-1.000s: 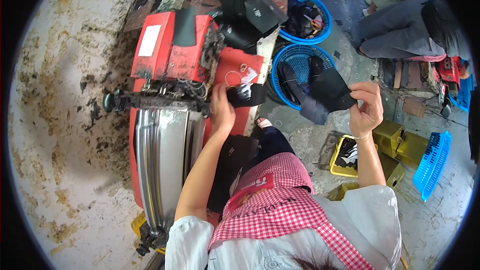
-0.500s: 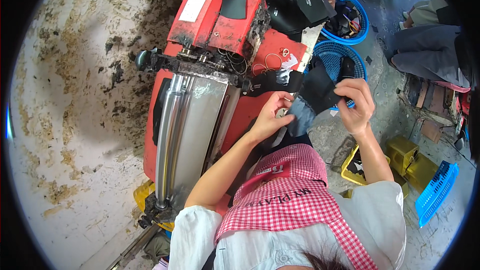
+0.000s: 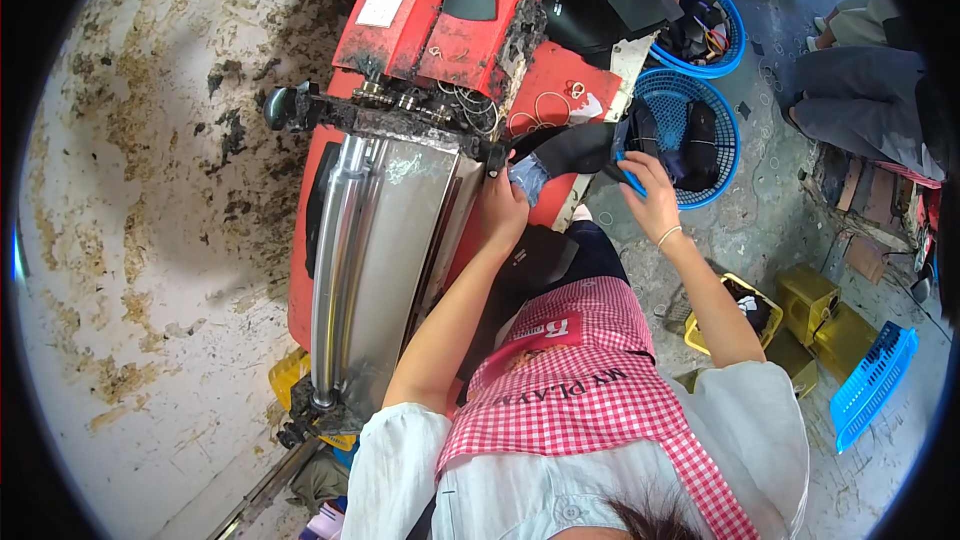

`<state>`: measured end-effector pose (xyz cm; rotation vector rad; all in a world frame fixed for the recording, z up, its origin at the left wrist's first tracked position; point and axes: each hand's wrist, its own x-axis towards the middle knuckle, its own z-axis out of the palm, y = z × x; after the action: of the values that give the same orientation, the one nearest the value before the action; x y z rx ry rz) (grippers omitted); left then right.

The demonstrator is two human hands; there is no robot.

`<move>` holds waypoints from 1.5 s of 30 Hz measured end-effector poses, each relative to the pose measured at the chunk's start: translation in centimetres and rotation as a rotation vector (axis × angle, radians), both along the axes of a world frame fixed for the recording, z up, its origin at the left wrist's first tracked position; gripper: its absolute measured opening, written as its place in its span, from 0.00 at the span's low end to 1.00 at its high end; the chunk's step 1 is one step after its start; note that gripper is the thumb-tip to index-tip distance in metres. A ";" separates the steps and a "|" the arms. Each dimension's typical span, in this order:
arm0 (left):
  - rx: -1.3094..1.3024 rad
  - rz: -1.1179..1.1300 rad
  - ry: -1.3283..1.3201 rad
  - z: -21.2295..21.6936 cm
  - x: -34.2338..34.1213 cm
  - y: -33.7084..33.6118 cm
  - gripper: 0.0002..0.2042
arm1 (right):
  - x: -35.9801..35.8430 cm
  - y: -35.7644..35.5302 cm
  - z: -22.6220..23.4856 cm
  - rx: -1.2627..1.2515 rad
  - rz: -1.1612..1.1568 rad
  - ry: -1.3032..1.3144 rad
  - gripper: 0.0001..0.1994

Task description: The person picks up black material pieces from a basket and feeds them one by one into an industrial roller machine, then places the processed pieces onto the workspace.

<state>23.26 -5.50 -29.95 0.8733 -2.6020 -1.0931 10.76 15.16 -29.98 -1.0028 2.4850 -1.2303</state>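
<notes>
My left hand (image 3: 503, 212) is at the end of the machine's silver roller section, its fingers closed on the near edge of a black flexible sheet piece (image 3: 575, 152). Part of that piece has a shiny bluish-grey patch, and it lies across the red machine top. At its far right end is my right hand (image 3: 652, 198), thumb and fingers apart beside the rim of a blue basket (image 3: 735, 155); its fingertips are close to the piece's edge. Another black sheet (image 3: 540, 258) lies by my lap, below my left hand.
The red machine (image 3: 395, 10) has a metal roller (image 3: 345, 270) and a dark knob (image 3: 285, 108). More black sheets (image 3: 600, 0) lie at its far end. Beyond is a second blue basket (image 3: 738, 35). A yellow basket (image 3: 700, 338) stands lower right, and a person's grey-clad legs (image 3: 860, 90) show at right.
My left hand has moved left and up to the machine's end, bringing the black piece down onto the red top. My right hand has moved left, its fingers now apart. A black sheet now shows by my lap.
</notes>
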 end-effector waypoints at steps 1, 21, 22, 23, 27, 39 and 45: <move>-0.001 -0.020 0.012 0.3 -0.1 0.0 0.25 | 0.6 -0.2 -0.2 -0.033 -0.025 -0.030 0.17; 1.784 0.325 0.392 10.6 -0.6 3.1 0.21 | 0.6 -4.5 8.6 -0.439 0.044 -0.677 0.10; 1.788 0.318 0.397 10.0 -0.6 3.0 0.21 | 0.7 -4.3 8.9 -0.409 0.068 -0.617 0.10; 1.819 0.140 0.451 9.0 -0.4 2.7 0.20 | 0.5 -4.0 9.3 -0.369 0.151 -0.638 0.10; 1.754 -0.052 0.475 9.6 -1.7 1.8 0.18 | 0.1 -1.7 9.6 -0.167 0.268 -0.941 0.08; 1.088 0.162 0.267 4.6 2.6 3.6 0.15 | 11.6 -5.2 -1.9 -0.047 0.149 -0.397 0.26; 0.640 0.128 0.241 3.8 7.7 2.9 0.10 | 11.0 -5.2 0.4 0.020 0.183 -0.153 0.34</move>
<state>31.01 -2.57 -26.13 0.9264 -1.9826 -1.8977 21.72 10.00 -29.58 -1.0614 2.2321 -1.1763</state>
